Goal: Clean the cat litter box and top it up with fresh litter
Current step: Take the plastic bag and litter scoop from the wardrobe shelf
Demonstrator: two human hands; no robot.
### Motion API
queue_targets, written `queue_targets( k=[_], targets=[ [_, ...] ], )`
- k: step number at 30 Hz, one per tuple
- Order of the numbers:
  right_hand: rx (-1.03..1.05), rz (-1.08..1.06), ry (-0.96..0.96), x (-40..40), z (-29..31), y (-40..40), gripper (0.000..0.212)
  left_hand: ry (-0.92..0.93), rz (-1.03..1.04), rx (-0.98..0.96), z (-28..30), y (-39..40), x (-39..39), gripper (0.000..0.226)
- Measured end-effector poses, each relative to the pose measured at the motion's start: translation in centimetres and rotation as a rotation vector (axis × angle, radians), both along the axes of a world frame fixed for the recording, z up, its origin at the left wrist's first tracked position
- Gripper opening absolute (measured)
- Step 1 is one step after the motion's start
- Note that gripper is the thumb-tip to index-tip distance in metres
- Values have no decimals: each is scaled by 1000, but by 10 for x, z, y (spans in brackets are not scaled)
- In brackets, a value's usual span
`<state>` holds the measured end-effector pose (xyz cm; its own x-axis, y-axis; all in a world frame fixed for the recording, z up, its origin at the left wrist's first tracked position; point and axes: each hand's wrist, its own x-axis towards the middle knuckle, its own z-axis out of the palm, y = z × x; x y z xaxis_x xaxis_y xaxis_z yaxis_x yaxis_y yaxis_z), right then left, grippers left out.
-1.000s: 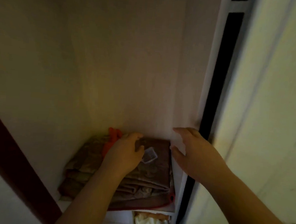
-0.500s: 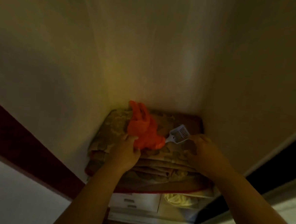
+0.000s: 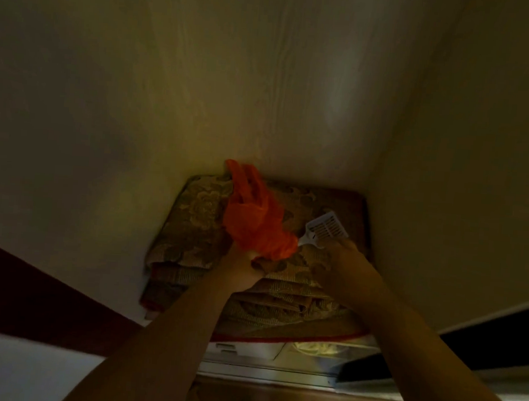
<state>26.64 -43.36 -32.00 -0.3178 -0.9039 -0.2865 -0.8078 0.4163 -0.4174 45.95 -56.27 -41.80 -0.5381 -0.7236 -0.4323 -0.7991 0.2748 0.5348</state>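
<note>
A folded stack of brown floral-patterned fabric lies under both grips, serving as a shelf. The left hand clutches a crumpled orange plastic bag, likely for waste. Right of it lies the white slotted plastic litter scoop; the right hand reaches there, hold unclear.

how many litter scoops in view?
1. The white slotted litter scoop lies on the folded patterned fabric, handle end under the orange plastic bag, just beyond the right hand. More could be hidden under the bag.
</note>
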Motion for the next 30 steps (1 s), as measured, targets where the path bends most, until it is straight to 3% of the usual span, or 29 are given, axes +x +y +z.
queue_targets(
  k=[3,8,12,14,17,18,22,27,30],
  targets=[
    [42,26,-24,-1,-16,-9,57,-31,-38,67,-28,-11,-8,63],
    [57,25,-20,-10,-13,-10,57,-68,22,138,-32,-14,-16,91],
    [41,-1,-42,-15,-6,-11,62,-65,33,145,-30,-15,-18,86],
    [7,-3,-40,-18,2,-10,58,46,60,105,-19,-10,-20,74],
    [-19,48,-24,-21,13,-12,47,260,126,-20,6,-7,-25,15],
    [-40,60,-29,-21,18,-13,43,295,127,-67,17,-5,-27,10],
    [-171,-42,-179,-22,38,-14,31,343,151,-297,62,6,-26,45],
    [-335,-117,-400,-15,71,-5,46,604,188,-305,107,24,-18,45],
    [-398,-212,-661,-3,92,4,57,771,170,-254,131,42,-15,40]
  ],
)
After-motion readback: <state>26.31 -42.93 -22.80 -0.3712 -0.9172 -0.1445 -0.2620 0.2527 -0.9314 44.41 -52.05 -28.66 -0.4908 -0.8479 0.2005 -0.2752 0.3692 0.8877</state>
